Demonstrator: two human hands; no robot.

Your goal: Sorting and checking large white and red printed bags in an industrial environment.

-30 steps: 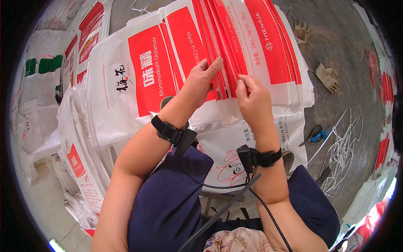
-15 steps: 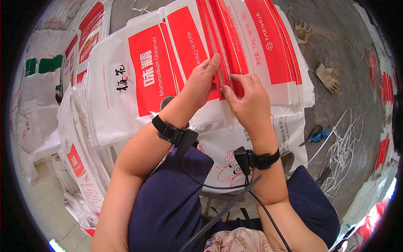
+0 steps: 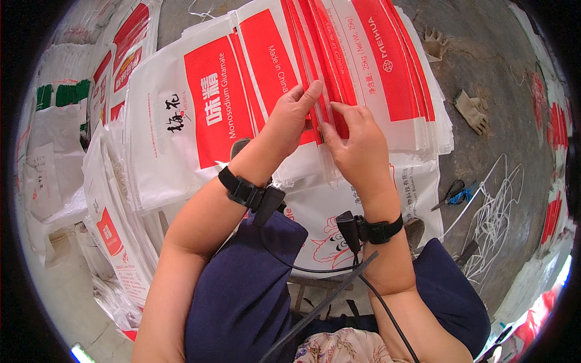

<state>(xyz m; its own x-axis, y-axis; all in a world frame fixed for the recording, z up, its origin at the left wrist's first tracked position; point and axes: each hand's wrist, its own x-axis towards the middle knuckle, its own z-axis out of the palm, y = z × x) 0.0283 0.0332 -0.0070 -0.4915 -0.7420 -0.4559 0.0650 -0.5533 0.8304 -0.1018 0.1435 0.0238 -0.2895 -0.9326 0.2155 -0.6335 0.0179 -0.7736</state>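
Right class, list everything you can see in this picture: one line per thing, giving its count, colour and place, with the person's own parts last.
Fanned woven sacks: a thick stack, white with red panels, centre, under both hands.
Other sack piles: several, white and red, along the left.
Green-marked sack: one, white and green, far left.
Work gloves: two, tan, on the floor upper right.
Scissors: one pair, blue handles, on the floor at right.
Loose cord: a tangle, white, beside the scissors.
Wrist bands: two, black, with cables, one per wrist.
Left hand: flat on the sack edges.
Right hand: fingers pinching the sack edges.
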